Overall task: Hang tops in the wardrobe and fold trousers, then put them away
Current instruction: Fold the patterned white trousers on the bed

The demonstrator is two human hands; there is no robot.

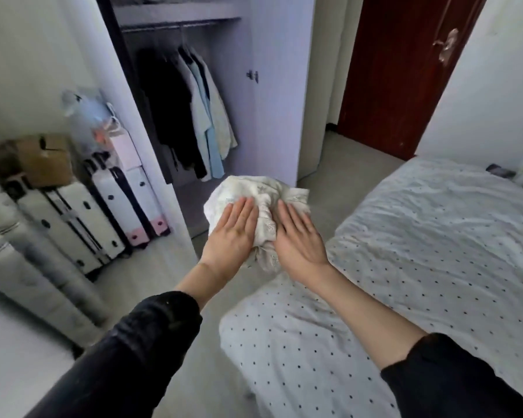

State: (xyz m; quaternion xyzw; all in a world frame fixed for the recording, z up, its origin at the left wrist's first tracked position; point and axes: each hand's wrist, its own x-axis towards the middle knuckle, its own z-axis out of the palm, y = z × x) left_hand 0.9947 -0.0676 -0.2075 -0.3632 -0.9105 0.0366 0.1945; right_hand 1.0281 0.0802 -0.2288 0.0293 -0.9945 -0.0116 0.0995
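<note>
A person carries a bundled pale garment in both hands toward an open wardrobe.

The wardrobe [212, 95] stands ahead and slightly left, its door open, dark and pale tops [191, 116] hanging from the rail; a bed [420, 251] with a dotted sheet lies to the right; suitcases [97, 212] stand at the left; the cream garment [260, 203] is held in mid-air between the bed's corner and the wardrobe, bunched, its long axis running roughly from the person away toward the wardrobe; the left hand [233, 233] and right hand [299, 236] press flat on either side, fingers straight and together, both about equally near; whether it is a top or trousers cannot be told.
</note>
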